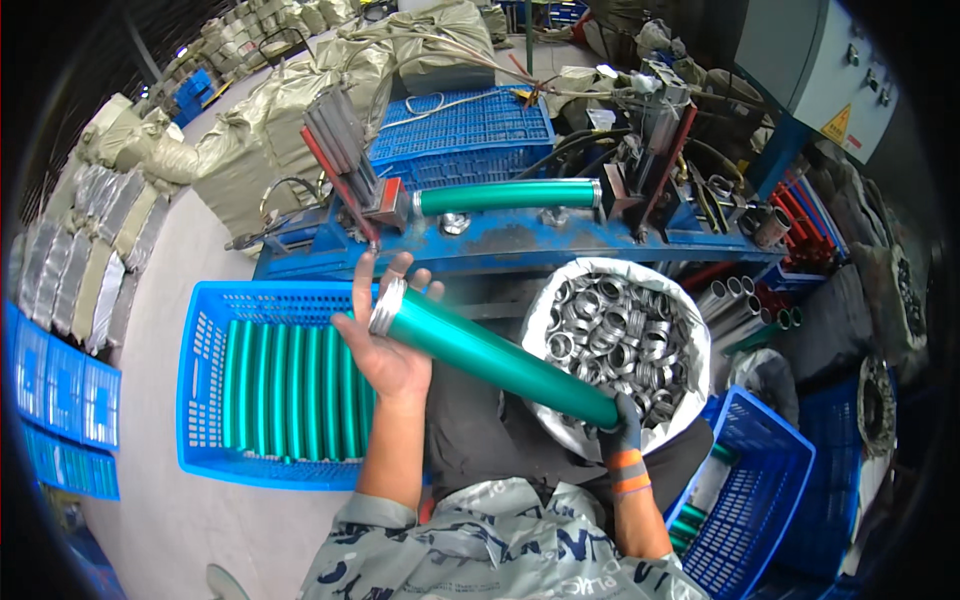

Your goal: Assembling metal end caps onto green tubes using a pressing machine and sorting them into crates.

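Partly, gloved right hand (pixel 622 432) hides (lower) tube (pixel 500 358) end.

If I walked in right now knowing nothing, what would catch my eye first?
Probably the shiny green tube held slantwise at the centre, its ringed end in the bare left hand and its lower end in the gloved right hand. Left of it, a blue crate holds a row of similar green tubes; to the right sits a white sack full of metal rings.
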